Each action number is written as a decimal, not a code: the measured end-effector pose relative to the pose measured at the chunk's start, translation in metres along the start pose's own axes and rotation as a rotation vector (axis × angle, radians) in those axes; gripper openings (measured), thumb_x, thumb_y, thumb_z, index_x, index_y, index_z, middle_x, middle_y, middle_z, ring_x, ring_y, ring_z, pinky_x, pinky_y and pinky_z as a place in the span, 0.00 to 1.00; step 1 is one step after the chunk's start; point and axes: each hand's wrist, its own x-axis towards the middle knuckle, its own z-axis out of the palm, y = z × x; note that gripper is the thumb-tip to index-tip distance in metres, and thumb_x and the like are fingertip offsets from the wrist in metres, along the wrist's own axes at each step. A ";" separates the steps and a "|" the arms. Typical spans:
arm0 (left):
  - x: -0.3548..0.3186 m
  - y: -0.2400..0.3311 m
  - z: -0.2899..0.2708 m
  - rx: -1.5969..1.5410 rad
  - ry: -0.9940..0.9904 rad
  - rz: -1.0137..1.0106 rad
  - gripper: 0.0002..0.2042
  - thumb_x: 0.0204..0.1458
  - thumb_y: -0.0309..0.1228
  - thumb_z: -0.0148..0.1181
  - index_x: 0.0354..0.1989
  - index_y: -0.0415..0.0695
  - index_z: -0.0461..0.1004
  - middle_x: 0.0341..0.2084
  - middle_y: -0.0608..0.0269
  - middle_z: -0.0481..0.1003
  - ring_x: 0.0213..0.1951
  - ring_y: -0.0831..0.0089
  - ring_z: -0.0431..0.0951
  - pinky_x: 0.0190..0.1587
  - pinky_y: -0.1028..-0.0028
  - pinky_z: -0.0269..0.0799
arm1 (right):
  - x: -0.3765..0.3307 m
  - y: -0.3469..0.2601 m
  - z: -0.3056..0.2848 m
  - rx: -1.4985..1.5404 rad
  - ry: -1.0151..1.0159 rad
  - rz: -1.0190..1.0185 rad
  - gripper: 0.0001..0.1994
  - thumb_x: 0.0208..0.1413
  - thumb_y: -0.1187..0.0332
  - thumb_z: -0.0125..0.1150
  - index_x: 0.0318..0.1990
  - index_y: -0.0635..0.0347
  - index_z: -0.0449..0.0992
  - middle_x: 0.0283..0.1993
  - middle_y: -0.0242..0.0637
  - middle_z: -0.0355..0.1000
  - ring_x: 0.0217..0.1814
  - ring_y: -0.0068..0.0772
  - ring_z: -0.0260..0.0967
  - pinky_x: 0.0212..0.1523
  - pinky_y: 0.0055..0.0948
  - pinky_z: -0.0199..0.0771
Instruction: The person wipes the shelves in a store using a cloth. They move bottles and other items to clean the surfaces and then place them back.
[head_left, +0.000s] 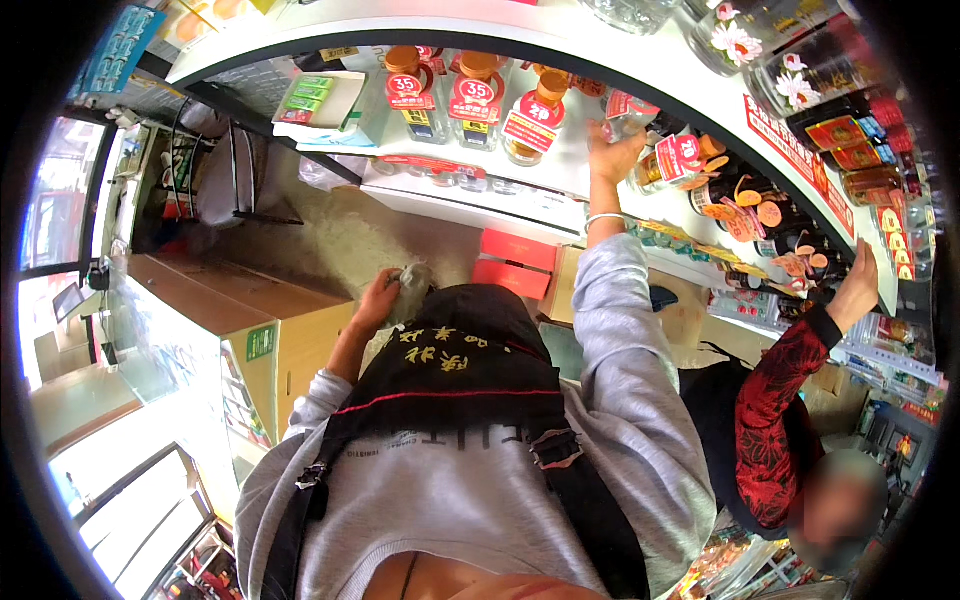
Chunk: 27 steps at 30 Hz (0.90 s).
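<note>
My left hand [378,302] hangs at the left side of my black apron [450,350], closed on a crumpled grey cloth [411,290]. My right arm stretches forward to the white shelf [570,185]. There my right hand [613,158] has its fingers around the lower part of a clear glass bottle [628,118] with a red tag; part of its grip is hidden. Left of it stand glass bottles with brown caps and round red tags, the closest being a bottle [534,120] with a red and white tag. Just to the right is another tagged bottle [672,165].
Another person [770,430] in a red and black sleeve reaches to the shelf on my right. Dark bottles [735,205] line that side. Glass jars [790,70] stand on the upper shelf. A red box [515,262] lies below the shelf, and a wooden-topped counter [215,290] stands left.
</note>
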 end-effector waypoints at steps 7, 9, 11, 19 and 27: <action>-0.008 -0.028 0.000 0.026 0.070 -0.002 0.14 0.56 0.29 0.48 0.52 0.45 0.67 0.39 0.60 0.72 0.41 0.73 0.70 0.44 0.73 0.66 | 0.001 0.006 0.002 0.132 -0.113 -0.057 0.33 0.36 0.64 0.71 0.51 0.65 0.62 0.47 0.51 0.67 0.50 0.52 0.66 0.50 0.40 0.66; -0.009 -0.029 0.001 0.014 0.061 -0.054 0.14 0.56 0.29 0.48 0.52 0.45 0.67 0.39 0.60 0.72 0.41 0.73 0.70 0.45 0.73 0.66 | 0.002 0.008 0.001 0.171 -0.219 -0.056 0.32 0.37 0.65 0.70 0.51 0.64 0.62 0.48 0.48 0.67 0.51 0.47 0.67 0.50 0.37 0.66; -0.008 -0.024 0.003 0.006 0.039 -0.102 0.14 0.56 0.30 0.48 0.52 0.45 0.67 0.40 0.60 0.72 0.42 0.72 0.70 0.46 0.73 0.66 | 0.012 0.016 0.004 0.465 -0.408 -0.005 0.31 0.38 0.68 0.70 0.51 0.63 0.61 0.49 0.44 0.68 0.51 0.39 0.67 0.50 0.33 0.66; -0.004 -0.026 0.006 -0.009 0.055 -0.023 0.14 0.56 0.30 0.48 0.51 0.44 0.67 0.39 0.61 0.72 0.43 0.73 0.69 0.47 0.73 0.65 | 0.032 -0.018 0.014 0.722 -0.956 0.244 0.26 0.42 0.76 0.66 0.51 0.61 0.63 0.50 0.35 0.69 0.52 0.27 0.67 0.52 0.27 0.65; -0.021 -0.015 0.005 0.033 0.100 -0.064 0.14 0.56 0.29 0.48 0.51 0.44 0.67 0.39 0.60 0.72 0.43 0.73 0.70 0.47 0.73 0.65 | 0.040 -0.028 0.047 0.461 -1.021 0.213 0.17 0.44 0.68 0.63 0.45 0.60 0.76 0.48 0.33 0.73 0.49 0.27 0.67 0.52 0.25 0.63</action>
